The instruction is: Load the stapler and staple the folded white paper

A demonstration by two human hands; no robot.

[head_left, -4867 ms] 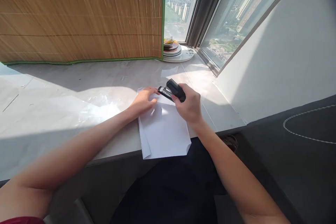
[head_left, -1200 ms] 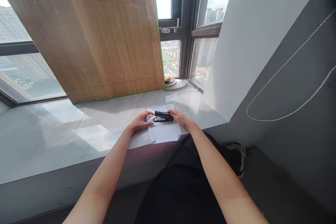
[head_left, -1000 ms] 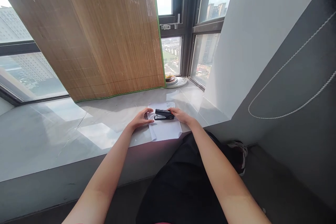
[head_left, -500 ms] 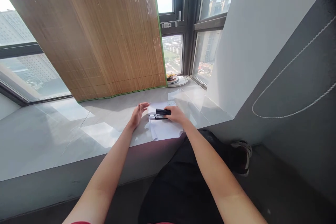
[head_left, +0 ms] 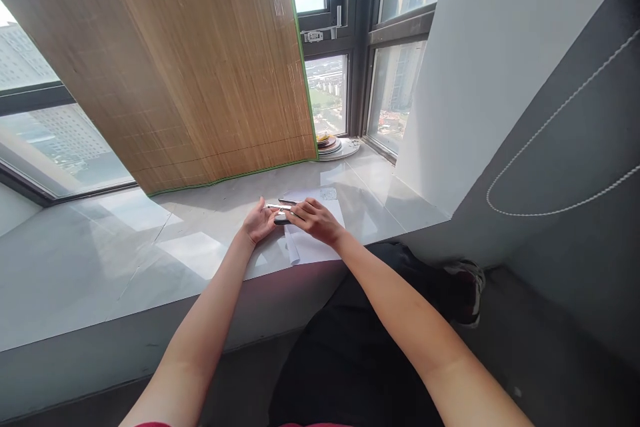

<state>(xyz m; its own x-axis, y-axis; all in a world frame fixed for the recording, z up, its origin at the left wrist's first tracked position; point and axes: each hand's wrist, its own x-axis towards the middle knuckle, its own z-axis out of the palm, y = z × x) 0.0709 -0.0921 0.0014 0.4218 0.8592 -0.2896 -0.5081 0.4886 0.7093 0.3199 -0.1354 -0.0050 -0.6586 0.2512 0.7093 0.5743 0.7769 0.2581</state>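
Gripping a black-and-silver stapler [head_left: 282,219] in the right hand [head_left: 319,221], with fingers curled down over its right-hand portion and little gap left in the grasp. Between the two hands, showing a silver strip on the far side and a dark section on the near side. Holding the left hand [head_left: 258,221] partly open, with thumb raised and fingers reaching to the stapler's left end; cannot tell whether gripping it or only touching.

Under the right hand and on its near side, note white paper [head_left: 317,248], with a rolled edge toward the left hand. Just beyond the right hand, at the far part of the paper, note a small patterned patch [head_left: 329,194], too small to make out.

Around both hands, pale sill [head_left: 235,192], stretching well out past the left. Beyond the hands, bamboo blind [head_left: 215,80] edged in green; past the right hand, stacked plates [head_left: 330,145] by the window [head_left: 327,93]. Well right of the right hand, a looped white cord [head_left: 540,215]. Lower than the hands, dark trousers [head_left: 360,347] and a shoe [head_left: 470,293].
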